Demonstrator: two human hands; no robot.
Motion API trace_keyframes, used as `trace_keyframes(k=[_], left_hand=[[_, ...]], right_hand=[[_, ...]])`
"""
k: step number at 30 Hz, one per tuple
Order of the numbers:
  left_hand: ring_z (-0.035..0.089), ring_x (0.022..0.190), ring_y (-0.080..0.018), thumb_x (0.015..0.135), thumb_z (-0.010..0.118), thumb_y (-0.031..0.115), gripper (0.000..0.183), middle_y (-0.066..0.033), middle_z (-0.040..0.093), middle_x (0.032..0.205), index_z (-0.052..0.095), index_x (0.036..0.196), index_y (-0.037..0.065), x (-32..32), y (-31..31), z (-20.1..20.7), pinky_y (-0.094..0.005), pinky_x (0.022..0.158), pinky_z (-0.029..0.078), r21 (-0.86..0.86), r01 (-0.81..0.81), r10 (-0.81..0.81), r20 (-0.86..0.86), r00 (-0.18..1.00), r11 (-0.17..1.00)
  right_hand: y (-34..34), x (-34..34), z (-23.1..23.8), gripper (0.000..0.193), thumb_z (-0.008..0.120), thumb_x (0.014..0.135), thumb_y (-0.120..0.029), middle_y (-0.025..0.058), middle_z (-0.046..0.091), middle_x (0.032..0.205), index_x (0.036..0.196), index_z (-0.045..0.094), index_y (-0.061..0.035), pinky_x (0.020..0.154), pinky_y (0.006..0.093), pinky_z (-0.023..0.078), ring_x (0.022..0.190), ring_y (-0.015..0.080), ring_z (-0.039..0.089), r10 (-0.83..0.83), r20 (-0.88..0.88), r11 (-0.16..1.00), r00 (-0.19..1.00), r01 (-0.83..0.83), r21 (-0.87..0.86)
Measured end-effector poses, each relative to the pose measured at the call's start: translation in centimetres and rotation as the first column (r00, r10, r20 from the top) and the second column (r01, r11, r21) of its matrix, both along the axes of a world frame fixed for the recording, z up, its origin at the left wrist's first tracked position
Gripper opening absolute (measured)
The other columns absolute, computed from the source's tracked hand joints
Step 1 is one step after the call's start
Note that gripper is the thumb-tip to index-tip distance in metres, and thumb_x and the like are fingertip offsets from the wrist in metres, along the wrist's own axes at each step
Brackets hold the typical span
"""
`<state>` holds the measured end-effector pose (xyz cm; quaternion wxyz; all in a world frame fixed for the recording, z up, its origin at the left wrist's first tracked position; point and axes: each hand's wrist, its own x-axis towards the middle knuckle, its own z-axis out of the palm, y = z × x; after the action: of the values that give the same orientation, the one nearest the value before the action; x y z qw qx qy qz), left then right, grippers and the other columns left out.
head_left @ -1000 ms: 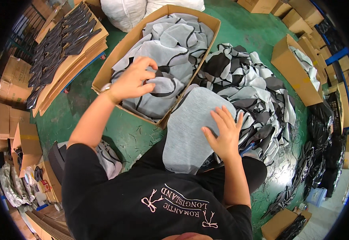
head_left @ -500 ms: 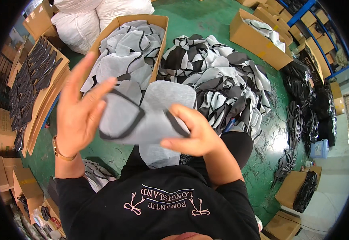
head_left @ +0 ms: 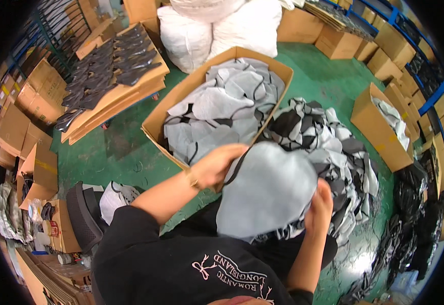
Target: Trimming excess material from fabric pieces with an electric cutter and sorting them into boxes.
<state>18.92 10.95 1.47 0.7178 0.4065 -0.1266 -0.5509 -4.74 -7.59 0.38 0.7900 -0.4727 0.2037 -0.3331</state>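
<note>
Between my hands is a light grey fabric piece [head_left: 270, 190] with rounded edges and a strip of black edging on its left side. My left hand [head_left: 219, 165], a gold band on its wrist, pinches the upper left edge of the piece beside that strip; its fingertips are partly hidden. At the right edge, my right hand [head_left: 319, 206] grips the same piece, some fingers out of sight behind it. The piece hangs over my lap, slightly blurred. Just beyond lies a cardboard box [head_left: 159, 144] filled with similar grey pieces, and a loose heap of grey and black pieces [head_left: 351, 178] spreads to the right.
White sacks [head_left: 186, 38] stand behind the box. Far left, a cardboard stack [head_left: 95, 122] bears rows of black items. Another carton [head_left: 384, 129] stands far right, near black plastic bags [head_left: 410, 198]. Dark scraps litter the green floor [head_left: 115, 162].
My view has swung left, so the surroundings sit farther right. My left hand, spread in the air before, has come onto the grey piece that my right hand held. The piece is now opened out broadly.
</note>
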Motion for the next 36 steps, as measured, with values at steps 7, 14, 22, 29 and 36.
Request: trace_keyframes(k=[7,14,22,29,36], left_hand=[[0.058,0.079,-0.0157,0.092,0.052,0.029,0.034,-0.0082,0.066,0.09,0.065,0.096,-0.002,6.4,-9.4,-7.6,-0.0323,0.071,0.046,0.399,-0.221,-0.103,0.647,0.755,0.89],[0.058,0.096,-0.0174,0.098,0.042,0.025,0.033,-0.0095,0.064,0.101,0.058,0.109,-0.001,1.7,-4.2,-12.3,-0.0289,0.087,0.043,0.303,-0.132,-0.065,0.562,0.824,0.944],[0.057,0.103,-0.0249,0.082,0.062,0.016,0.029,-0.0153,0.058,0.116,0.057,0.11,0.009,10.1,-8.6,-11.4,-0.0356,0.084,0.046,0.448,-0.294,-0.459,0.888,0.036,0.844],[0.048,0.112,-0.0314,0.085,0.045,0.011,0.036,-0.0115,0.049,0.119,0.051,0.121,0.017,20.8,-12.0,-17.2,-0.0452,0.085,0.047,-0.158,-0.624,-0.451,0.56,-0.695,0.765],[0.061,0.083,-0.0277,0.08,0.052,0.008,0.031,-0.0077,0.062,0.092,0.059,0.109,0.015,24.3,-9.7,-9.4,-0.0399,0.068,0.05,-0.164,-0.557,-0.236,0.782,-0.576,0.814]], right_hand=[[-8.8,8.6,-8.8,0.025,0.051,0.091,-0.011,0.0099,0.065,0.1,0.109,0.06,0.0038,0.079,0.0278,0.046,0.086,0.0159,0.06,-0.181,-0.542,0.954,0.821,0.014,-0.298],[0.3,2.2,-10.6,0.024,0.041,0.096,-0.008,0.0124,0.06,0.105,0.114,0.054,0.0003,0.085,0.029,0.043,0.096,0.0181,0.057,-0.355,-0.462,0.862,0.813,0.093,-0.499],[-1.8,3.3,-0.8,0.031,0.063,0.081,-0.012,0.0159,0.056,0.117,0.112,0.061,-0.0071,0.094,0.0421,0.041,0.111,0.0333,0.052,-0.62,-0.292,0.366,0.729,-0.061,-0.929],[4.3,5.6,-2.2,0.047,0.065,0.078,-0.032,0.0141,0.046,0.136,0.12,0.06,-0.01,0.11,0.0518,0.015,0.131,0.0315,0.038,-0.405,-0.418,0.101,0.814,-0.414,-0.905],[3.6,5.9,-1.9,0.043,0.064,0.08,-0.033,0.0134,0.05,0.133,0.117,0.062,-0.0108,0.109,0.0509,0.021,0.127,0.0301,0.043,-0.427,-0.418,0.107,0.802,-0.414,-0.904]])
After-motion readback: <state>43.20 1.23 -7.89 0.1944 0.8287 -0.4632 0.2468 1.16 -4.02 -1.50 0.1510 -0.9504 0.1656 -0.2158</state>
